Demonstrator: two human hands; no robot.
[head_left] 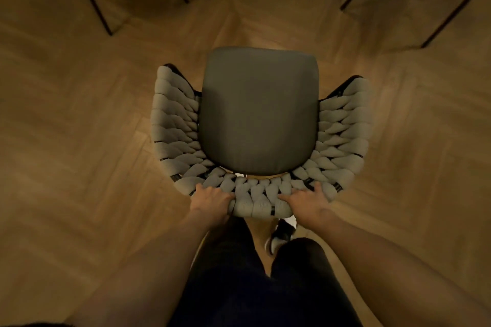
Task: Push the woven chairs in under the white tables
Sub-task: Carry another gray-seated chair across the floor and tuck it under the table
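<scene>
A woven chair (pixel 259 125) is seen from straight above on a herringbone wood floor (pixel 79 127), its grey seat cushion (pixel 259 111) ringed by thick pale woven bands. The rear top edge of the chair's backrest is gripped by both hands. The left hand (pixel 212 199) is curled over the left part of that edge, thumb laid along the top toward the middle and fingers wrapped down behind the weave. The right hand (pixel 305 200) is set on the right part of the edge, fingers spread across the bands and the palm pressed down. Both forearms are held out nearly straight toward the backrest, bare to the elbow. Dark trousers (pixel 247 279) and one shoe (pixel 281 236) are seen just behind the chair. Dark thin table legs (pixel 93 0) stand well beyond the chair's front, at left and right; the chair is apart from them, on open floor.
</scene>
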